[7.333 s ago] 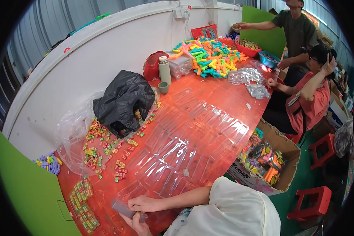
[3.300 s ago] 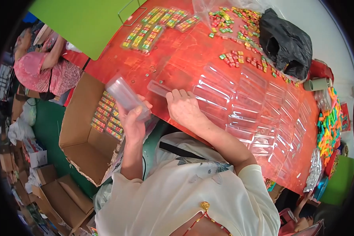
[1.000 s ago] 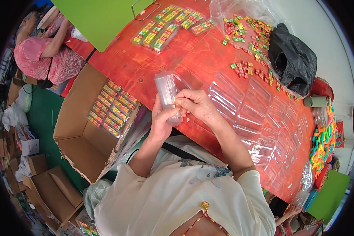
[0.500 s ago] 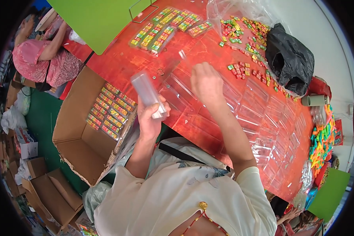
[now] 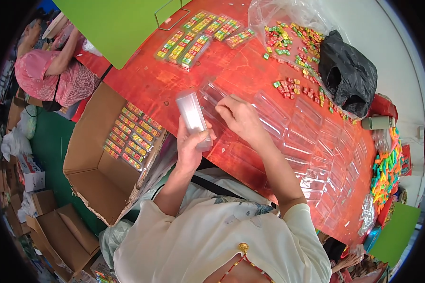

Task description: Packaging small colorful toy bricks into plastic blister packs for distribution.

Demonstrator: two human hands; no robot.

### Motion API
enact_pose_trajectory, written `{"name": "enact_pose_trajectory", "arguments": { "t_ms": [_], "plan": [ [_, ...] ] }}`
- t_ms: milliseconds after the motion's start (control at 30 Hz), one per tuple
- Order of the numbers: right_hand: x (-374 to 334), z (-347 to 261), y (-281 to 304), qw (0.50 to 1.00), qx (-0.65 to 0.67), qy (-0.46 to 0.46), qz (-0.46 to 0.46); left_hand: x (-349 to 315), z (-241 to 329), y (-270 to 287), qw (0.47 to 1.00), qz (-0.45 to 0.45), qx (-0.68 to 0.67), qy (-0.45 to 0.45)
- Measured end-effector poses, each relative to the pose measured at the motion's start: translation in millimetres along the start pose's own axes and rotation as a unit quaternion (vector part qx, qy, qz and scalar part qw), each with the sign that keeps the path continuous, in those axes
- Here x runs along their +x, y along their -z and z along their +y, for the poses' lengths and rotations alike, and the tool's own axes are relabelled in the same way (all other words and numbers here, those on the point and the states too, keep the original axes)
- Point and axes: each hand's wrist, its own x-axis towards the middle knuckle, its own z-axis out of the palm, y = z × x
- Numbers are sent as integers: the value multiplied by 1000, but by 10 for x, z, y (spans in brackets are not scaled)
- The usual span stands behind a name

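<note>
My left hand [image 5: 190, 150] is wrapped round a stack of clear plastic trays [image 5: 191, 111], long and narrow, held tilted above the table's near edge. My right hand [image 5: 243, 118] is just right of the stack, its fingers bent in a pinch. They close at the end of a single clear plastic tray [image 5: 211, 93], whose near part is hidden behind the hand. More clear trays [image 5: 307, 118] lie in rows on the red table [image 5: 174, 75], from beside my right hand toward the right edge.
Filled trays of small coloured blocks [image 5: 189, 45] stand at the back. Loose blocks [image 5: 288, 87] lie right of them, near a black plastic bag [image 5: 347, 70]. At left, a cardboard box [image 5: 87, 160] contains more filled trays [image 5: 133, 134]. A person in pink [image 5: 47, 70] is at far left.
My right hand has come down and toward me, and the tray near its fingers is now lower. My left hand has moved slightly right with the stack.
</note>
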Motion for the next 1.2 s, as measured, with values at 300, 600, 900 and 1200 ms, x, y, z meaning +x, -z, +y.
{"name": "enact_pose_trajectory", "arguments": {
  "t_ms": [300,600,900,1200],
  "plan": [
    [-149,-148,20,888,425,-136,-109,8,-15,-187,999,-27,18,36],
    [-180,-96,31,851,477,-191,-112,19,-95,-156,997,-45,-31,56],
    [335,158,188,975,-13,-32,217,83,14,-37,999,-14,-52,2],
    [404,590,-258,933,-357,45,31,28,-12,-28,1000,-8,-11,-17]
  ]
}}
